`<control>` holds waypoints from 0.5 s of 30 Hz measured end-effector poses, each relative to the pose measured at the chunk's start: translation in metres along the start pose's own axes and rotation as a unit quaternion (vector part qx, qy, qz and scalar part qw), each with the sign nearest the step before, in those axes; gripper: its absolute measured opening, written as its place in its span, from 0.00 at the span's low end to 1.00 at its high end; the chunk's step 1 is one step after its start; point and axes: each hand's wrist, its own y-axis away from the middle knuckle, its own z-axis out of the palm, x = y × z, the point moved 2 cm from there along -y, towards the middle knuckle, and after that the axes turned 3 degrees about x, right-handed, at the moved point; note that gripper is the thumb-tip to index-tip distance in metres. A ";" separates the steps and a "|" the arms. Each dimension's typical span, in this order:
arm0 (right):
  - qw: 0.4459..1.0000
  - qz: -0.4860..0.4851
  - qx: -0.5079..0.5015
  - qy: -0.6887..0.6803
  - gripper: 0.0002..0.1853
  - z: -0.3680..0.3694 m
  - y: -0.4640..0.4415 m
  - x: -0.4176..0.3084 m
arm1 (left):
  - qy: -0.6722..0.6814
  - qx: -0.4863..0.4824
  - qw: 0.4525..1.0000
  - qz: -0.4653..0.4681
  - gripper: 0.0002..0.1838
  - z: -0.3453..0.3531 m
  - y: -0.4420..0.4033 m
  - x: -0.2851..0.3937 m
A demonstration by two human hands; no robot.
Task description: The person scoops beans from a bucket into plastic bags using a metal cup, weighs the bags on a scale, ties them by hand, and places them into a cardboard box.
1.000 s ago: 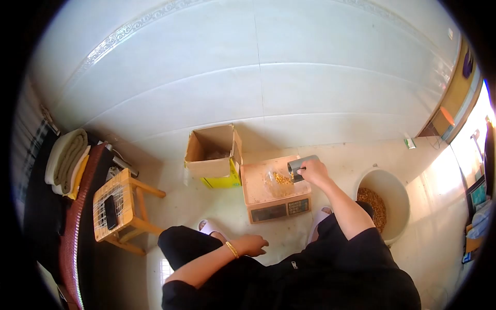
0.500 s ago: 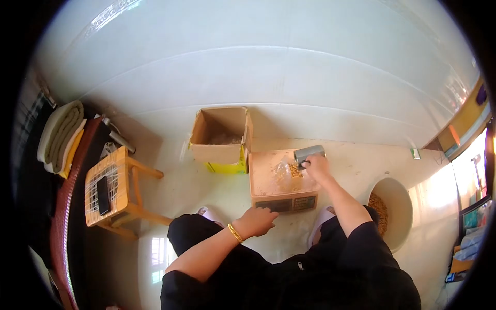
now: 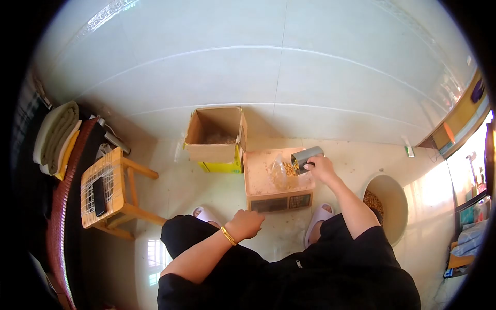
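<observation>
My right hand (image 3: 321, 168) grips a grey mug (image 3: 309, 154) by its handle. The mug lies tilted on its side, mouth to the left, over a clear plastic bag (image 3: 279, 180). Yellow-brown kernels (image 3: 291, 169) show at the mug's mouth and in the bag. Bag and kernels rest on the flat top of a weighing scale (image 3: 255, 164), whose display and keypad panel face me. My left hand (image 3: 246, 224), with a gold bracelet (image 3: 228, 236) at the wrist, hovers in front of the scale with its fingers curled in; nothing shows in them.
An open cardboard box (image 3: 212, 153) stands left of the scale. At right, a pale bucket (image 3: 397, 214) holds more kernels. A wooden stool (image 3: 117, 199) with a black phone-like object (image 3: 99, 196) stands at left. Behind is a tiled wall (image 3: 206, 77).
The mug has tipped a little further toward the bag, and more kernels show at its mouth. My left hand's fingers have curled in more. The whole view has shifted slightly.
</observation>
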 end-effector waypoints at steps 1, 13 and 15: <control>1.000 -0.003 0.002 -0.001 0.11 -0.001 0.000 -0.002 | -0.002 0.002 1.000 -0.002 0.15 0.001 0.000 -0.002; 1.000 0.001 0.014 0.005 0.10 -0.012 0.004 -0.007 | -0.007 -0.021 0.999 -0.034 0.15 0.004 0.005 -0.013; 0.999 -0.025 0.022 0.002 0.10 -0.012 0.007 -0.011 | -0.010 -0.016 0.999 -0.032 0.15 0.004 0.004 -0.013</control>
